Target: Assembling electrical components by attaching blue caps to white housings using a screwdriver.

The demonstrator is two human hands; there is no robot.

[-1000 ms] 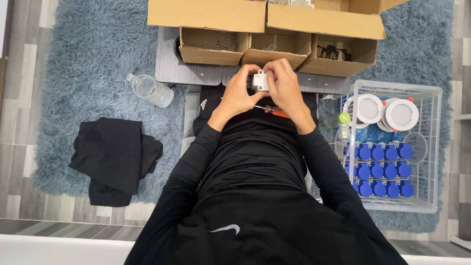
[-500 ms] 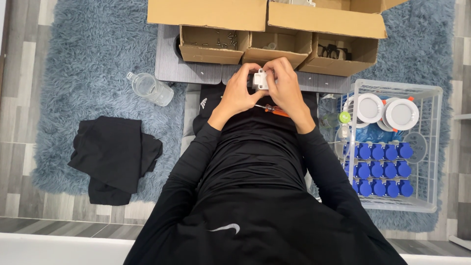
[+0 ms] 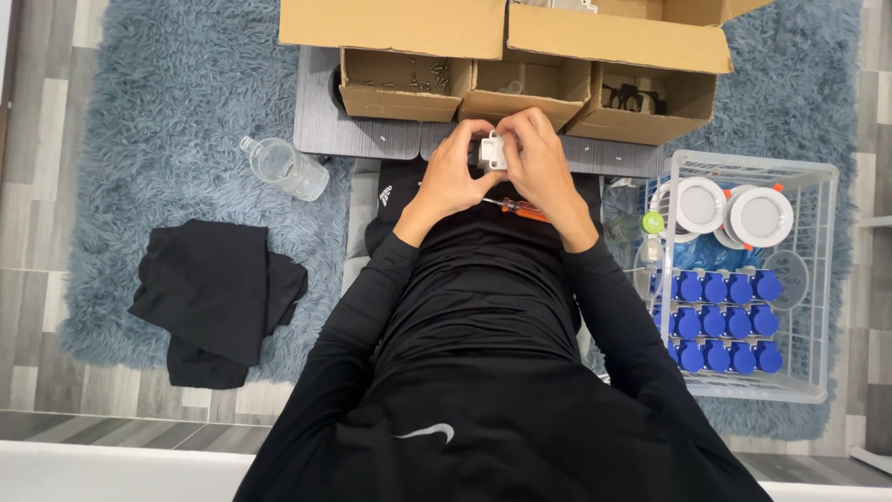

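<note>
1. Where I sit, a shaggy blue-grey rug (image 3: 158,112) covers a floor of grey wood-look planks (image 3: 42,390), and a low grey surface (image 3: 316,130) stands on the rug in front of me.
2. On that surface stand three small open cardboard boxes (image 3: 404,85) in a row, with one large cardboard box (image 3: 502,28) behind them, its flaps folded out over them. The left small box holds loose screws, too many and too small to count.
3. My left hand (image 3: 451,177) and right hand (image 3: 539,167) are both curled shut around one small white plastic part (image 3: 492,151), held between the fingertips just in front of the middle small box, above the near edge of the surface.
4. One screwdriver with an orange handle (image 3: 520,210) lies on my lap just beneath my hands.
5. One clear plastic bottle (image 3: 283,169) lies on its side on the rug to my left, near the surface.
6. One heap of black cloth (image 3: 218,297) lies further left, at the rug's edge.
7. One white wire basket (image 3: 818,279) stands to my right. It holds two round white lamp fittings (image 3: 734,212) and about fifteen blue parts (image 3: 720,321) in three rows.
</note>
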